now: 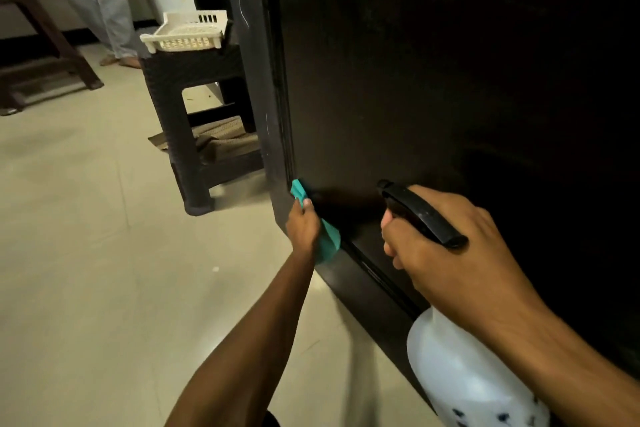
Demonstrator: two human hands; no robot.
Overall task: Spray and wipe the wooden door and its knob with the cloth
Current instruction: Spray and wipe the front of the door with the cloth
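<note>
The dark wooden door fills the right of the head view, down to its bottom edge by the floor. My left hand grips a teal cloth and holds it against the door's lower left corner. My right hand is wrapped around the black trigger head of a white spray bottle, with the nozzle pointing at the lower door panel. No knob shows in view.
A dark stool with a white plastic basket on top stands left of the door frame, over a brown mat. A person's legs stand at the back left, next to a wooden bench. Pale tiled floor spreads to the left.
</note>
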